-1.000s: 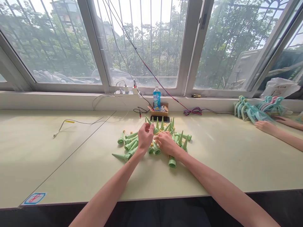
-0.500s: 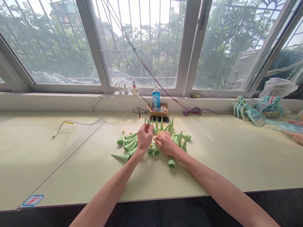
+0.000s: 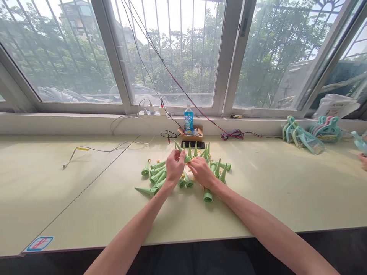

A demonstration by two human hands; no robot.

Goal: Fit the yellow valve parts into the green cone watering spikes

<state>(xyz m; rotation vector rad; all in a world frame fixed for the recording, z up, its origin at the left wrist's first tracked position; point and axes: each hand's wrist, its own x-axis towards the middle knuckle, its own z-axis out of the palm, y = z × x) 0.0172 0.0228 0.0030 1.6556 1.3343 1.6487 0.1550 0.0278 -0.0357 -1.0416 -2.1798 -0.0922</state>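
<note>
A blue plastic bottle (image 3: 189,121) rises above an open brown cardboard box (image 3: 191,138). A coiled red-and-black cable (image 3: 236,134) lies nearby.

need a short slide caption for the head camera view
The wearer's hands at a tilted green cone, more green cones around them on a pale table.

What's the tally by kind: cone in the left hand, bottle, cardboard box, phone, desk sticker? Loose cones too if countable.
Held green cone in the left hand: 1
Bottle: 1
Cardboard box: 1
Phone: 1
Sticker: 1
Total: 5
Loose cones are excluded; they overlap and are partly hidden, so no exact count.
</note>
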